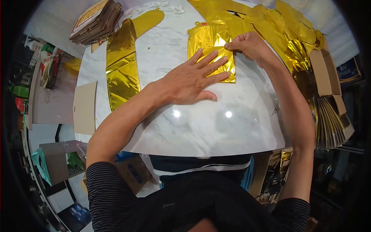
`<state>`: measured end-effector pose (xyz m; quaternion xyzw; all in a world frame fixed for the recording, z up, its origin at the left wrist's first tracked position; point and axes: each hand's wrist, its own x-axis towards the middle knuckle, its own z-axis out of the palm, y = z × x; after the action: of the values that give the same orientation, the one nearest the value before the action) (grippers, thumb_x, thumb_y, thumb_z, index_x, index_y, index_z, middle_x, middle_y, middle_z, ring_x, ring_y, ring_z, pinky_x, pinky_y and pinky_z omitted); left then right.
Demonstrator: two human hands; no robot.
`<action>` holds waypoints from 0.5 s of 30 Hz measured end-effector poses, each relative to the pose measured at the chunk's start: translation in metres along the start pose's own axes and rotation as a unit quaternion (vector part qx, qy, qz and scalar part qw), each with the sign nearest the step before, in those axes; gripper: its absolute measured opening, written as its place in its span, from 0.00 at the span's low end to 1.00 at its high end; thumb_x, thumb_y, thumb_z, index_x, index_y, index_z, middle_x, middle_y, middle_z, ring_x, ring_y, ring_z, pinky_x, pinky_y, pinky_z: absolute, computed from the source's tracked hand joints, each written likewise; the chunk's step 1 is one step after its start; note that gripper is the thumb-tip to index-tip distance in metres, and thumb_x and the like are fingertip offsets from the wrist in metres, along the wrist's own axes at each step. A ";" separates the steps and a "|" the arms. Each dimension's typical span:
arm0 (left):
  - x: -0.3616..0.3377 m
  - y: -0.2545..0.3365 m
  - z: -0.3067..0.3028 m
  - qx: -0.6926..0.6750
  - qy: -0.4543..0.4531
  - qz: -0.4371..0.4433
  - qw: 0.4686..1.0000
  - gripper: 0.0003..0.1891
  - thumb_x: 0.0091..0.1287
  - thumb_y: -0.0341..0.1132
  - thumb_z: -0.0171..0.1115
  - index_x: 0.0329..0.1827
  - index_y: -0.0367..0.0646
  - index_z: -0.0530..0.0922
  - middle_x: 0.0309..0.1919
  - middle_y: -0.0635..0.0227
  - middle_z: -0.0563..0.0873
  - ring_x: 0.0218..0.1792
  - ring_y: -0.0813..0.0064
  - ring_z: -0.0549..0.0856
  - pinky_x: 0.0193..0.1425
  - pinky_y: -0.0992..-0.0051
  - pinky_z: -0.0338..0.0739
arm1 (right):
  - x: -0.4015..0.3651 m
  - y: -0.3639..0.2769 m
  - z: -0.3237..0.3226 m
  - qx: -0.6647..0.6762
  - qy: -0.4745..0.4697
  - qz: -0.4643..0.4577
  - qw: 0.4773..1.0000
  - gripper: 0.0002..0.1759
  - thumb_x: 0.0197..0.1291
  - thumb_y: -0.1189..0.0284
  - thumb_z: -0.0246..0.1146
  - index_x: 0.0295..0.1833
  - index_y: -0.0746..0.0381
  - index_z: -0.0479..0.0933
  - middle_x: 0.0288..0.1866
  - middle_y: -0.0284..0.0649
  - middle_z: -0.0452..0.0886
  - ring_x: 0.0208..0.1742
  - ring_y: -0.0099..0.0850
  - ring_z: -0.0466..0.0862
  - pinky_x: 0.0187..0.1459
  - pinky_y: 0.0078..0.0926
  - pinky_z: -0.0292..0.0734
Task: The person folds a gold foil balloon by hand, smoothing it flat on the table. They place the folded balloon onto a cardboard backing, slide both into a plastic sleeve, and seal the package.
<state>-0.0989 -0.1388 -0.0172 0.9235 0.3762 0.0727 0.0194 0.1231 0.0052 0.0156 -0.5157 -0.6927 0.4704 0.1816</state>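
Observation:
A folded piece of shiny gold foil [195,40] lies flat on the white marbled table [166,131], with a small red mark near its top edge. My left hand [195,79] rests palm down with fingers spread over the lower part of the foil. At the foil's right edge, my right hand [249,46] pinches the foil between thumb and forefinger, with its other fingers curled.
Another long gold foil piece [122,65] lies at the left. More gold foil [270,23] covers the back right, beside an open cardboard box [322,71]. A cardboard stack [96,21] stands at the back left, near small white pieces [166,7].

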 end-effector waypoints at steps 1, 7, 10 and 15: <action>0.000 0.000 0.000 -0.002 0.003 0.001 1.000 0.40 0.80 0.69 0.45 0.88 0.58 0.62 0.89 0.60 0.55 0.90 0.54 0.49 0.93 0.49 0.42 | 0.001 0.002 0.001 0.000 0.000 0.000 1.000 0.18 0.61 0.63 0.79 0.25 0.57 0.79 0.20 0.25 0.73 0.20 0.16 0.63 0.23 0.22 0.53; 0.001 0.000 0.002 0.006 -0.017 -0.007 1.000 0.43 0.77 0.73 0.40 0.89 0.60 0.59 0.90 0.61 0.54 0.90 0.54 0.50 0.93 0.48 0.40 | 0.011 0.018 0.005 -0.056 0.023 -0.046 0.997 0.18 0.61 0.65 0.79 0.25 0.59 0.80 0.19 0.26 0.73 0.20 0.17 0.64 0.24 0.26 0.56; 0.000 -0.001 0.003 0.007 -0.011 -0.004 1.000 0.40 0.80 0.72 0.39 0.88 0.61 0.62 0.89 0.60 0.58 0.89 0.56 0.52 0.93 0.49 0.41 | 0.014 0.021 0.005 -0.091 0.023 -0.078 0.993 0.17 0.60 0.65 0.79 0.25 0.60 0.81 0.19 0.26 0.73 0.21 0.17 0.64 0.25 0.27 0.56; 0.000 -0.002 0.005 0.004 -0.003 0.003 1.000 0.41 0.80 0.71 0.39 0.88 0.59 0.61 0.88 0.60 0.59 0.89 0.56 0.52 0.93 0.49 0.42 | -0.020 0.026 0.020 -0.233 0.197 -0.205 0.930 0.11 0.64 0.68 0.74 0.43 0.66 0.84 0.36 0.43 0.88 0.37 0.36 0.88 0.40 0.36 0.80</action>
<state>-0.0994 -0.1377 -0.0224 0.9248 0.3738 0.0684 0.0172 0.1306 -0.0207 -0.0117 -0.4728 -0.8234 0.1374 0.2822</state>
